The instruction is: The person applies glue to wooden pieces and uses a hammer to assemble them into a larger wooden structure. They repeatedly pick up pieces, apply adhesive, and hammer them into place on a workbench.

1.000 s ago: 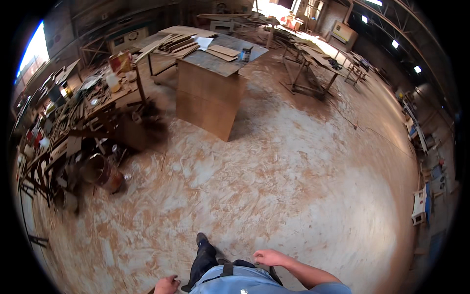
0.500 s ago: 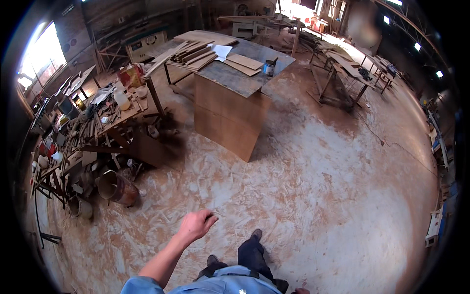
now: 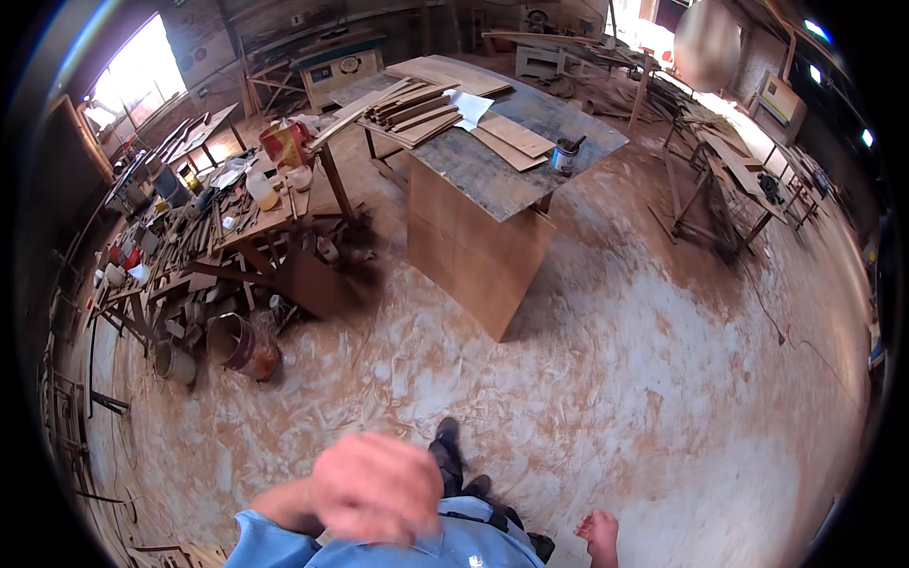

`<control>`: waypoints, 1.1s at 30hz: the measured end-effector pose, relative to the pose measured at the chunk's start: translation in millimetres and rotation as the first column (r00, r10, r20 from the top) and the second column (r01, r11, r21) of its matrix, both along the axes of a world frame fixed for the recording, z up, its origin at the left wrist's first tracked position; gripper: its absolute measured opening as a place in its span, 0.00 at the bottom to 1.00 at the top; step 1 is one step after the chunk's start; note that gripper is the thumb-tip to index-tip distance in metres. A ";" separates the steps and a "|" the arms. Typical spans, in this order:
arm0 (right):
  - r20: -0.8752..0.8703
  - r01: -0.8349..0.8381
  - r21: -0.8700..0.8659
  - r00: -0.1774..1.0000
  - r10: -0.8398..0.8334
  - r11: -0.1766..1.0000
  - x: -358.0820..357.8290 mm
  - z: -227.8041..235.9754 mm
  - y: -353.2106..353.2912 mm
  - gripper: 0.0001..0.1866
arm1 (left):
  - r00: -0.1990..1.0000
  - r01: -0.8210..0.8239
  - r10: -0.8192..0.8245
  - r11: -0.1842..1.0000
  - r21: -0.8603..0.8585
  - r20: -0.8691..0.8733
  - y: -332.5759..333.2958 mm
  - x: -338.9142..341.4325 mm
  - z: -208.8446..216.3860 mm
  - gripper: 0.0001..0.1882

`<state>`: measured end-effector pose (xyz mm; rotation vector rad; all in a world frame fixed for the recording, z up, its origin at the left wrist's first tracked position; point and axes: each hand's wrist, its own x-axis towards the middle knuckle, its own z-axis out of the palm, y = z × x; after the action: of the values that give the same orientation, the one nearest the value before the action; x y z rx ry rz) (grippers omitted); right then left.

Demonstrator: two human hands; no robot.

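Note:
My left hand [image 3: 379, 483] is raised in front of my blue shirt, bent at the wrist and close to the view. Motion smears its fingers, so their pose is unclear; no object shows in it. At my right side hangs my right hand [image 3: 598, 532], its fingers loosely bent and a little apart with nothing between them. Neither hand touches anything around it. Ahead stands a worktable [image 3: 511, 189] with a brown panel [image 3: 473, 256] on its near side. On its top are wooden strips [image 3: 417, 114], flat boards [image 3: 511, 137], white paper [image 3: 469, 107] and an opened can [image 3: 565, 156] with a handle sticking out.
A cluttered bench [image 3: 251, 222] on the left holds a plastic bottle [image 3: 262, 192] and scraps. Buckets [image 3: 244, 348] stand on the floor below. At right are trestle tables [image 3: 739, 175] with boards and a cable [image 3: 765, 298] along the dusty floor.
My left hand has come up and nearer to the view. My right hand has come further into view at the lower right. The worktable and benches have shifted rightward in view; my feet have changed position.

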<state>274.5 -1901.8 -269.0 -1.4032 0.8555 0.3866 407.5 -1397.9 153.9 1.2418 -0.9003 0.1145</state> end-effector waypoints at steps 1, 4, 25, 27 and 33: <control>0.003 0.007 0.017 1.000 -0.007 1.000 21.4 5.7 2.8 0.08 | 0.994 0.075 -0.073 0.997 -0.021 0.077 -3.1 10.5 5.7 0.09; 0.004 -0.064 0.011 0.998 0.064 0.998 69.2 15.0 21.6 0.09 | 0.937 0.311 -0.302 0.950 -0.026 0.176 -6.5 47.7 11.9 0.22; -0.339 0.149 0.005 0.931 -0.139 0.989 200.7 31.7 7.0 0.04 | 0.909 0.340 -0.378 0.916 -0.211 -0.178 -63.9 322.6 11.4 0.21; -0.047 -0.270 -0.208 0.963 0.267 0.940 203.8 12.1 -14.0 0.10 | 0.912 0.086 -0.077 0.996 0.004 -0.402 -73.7 342.6 -2.2 0.14; -0.289 0.236 -0.035 0.928 -0.236 0.971 240.4 4.6 -87.4 0.14 | 0.458 -0.439 0.277 0.897 0.056 -0.844 -175.4 410.3 -112.2 0.07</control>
<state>514.9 -1989.1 -264.3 -1.2409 1.2534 0.4133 817.7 -1573.3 41.7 1.1123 0.2508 -0.0785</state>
